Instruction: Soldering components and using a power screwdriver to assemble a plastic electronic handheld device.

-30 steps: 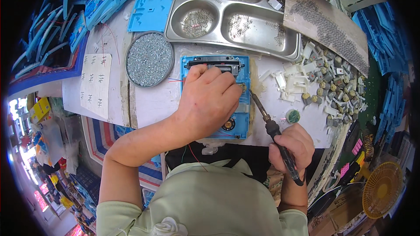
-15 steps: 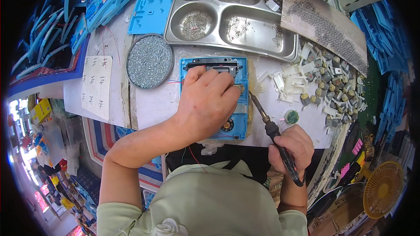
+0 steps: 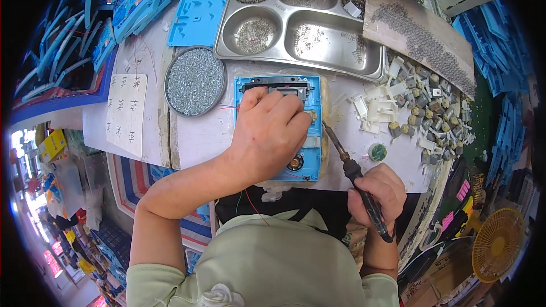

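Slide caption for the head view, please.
Left hand over an open blue casing, right hand holding a soldering iron beside it.

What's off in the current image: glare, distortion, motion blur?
Head view: bright glare in the metal tray's big lower-right compartment; head view: blown-out highlights along the far left; head view: fisheye bending toward the rim, black corners; head view: no obvious motion blur on the left hand, right hand or soldering iron.
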A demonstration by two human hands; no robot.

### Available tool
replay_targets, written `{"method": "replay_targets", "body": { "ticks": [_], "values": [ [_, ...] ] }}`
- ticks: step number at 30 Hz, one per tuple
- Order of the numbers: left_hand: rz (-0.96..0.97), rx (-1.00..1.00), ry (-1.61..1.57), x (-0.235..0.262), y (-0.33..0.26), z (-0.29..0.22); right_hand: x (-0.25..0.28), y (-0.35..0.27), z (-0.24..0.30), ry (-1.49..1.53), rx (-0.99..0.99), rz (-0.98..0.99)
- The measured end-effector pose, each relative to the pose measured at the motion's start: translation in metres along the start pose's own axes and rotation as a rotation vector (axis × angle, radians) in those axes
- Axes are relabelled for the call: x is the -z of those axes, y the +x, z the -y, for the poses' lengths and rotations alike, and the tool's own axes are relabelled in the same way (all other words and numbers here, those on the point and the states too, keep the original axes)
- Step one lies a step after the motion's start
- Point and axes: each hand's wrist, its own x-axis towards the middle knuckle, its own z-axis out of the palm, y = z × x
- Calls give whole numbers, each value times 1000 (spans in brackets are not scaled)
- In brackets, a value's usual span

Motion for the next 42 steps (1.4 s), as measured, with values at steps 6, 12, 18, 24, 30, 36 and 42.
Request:
{"method": "replay_targets", "body": {
  "ticks": [6,12,18,24,30,36,42],
  "values": [
    [-35,45,-16,7,-1,-1,-1,1,1,-5,-3,-11],
    [46,206,182,59,-15,28,7,-2,0,-39,-36,-61],
    [93,147,90,57,-38,45,7,5,-1,-40,-36,-63],
    [-108,149,-291,32,-25,40,1,19,3,-40,0,-59],
    [43,202,-247,46,-27,38,-7,34,6,-30,35,-66],
    [-82,176,-469,26,-35,47,-19,43,4,1,30,-49],
    [-185,323,-624,14,-23,39,-42,59,8,132,-140,-79]
  ]
}}
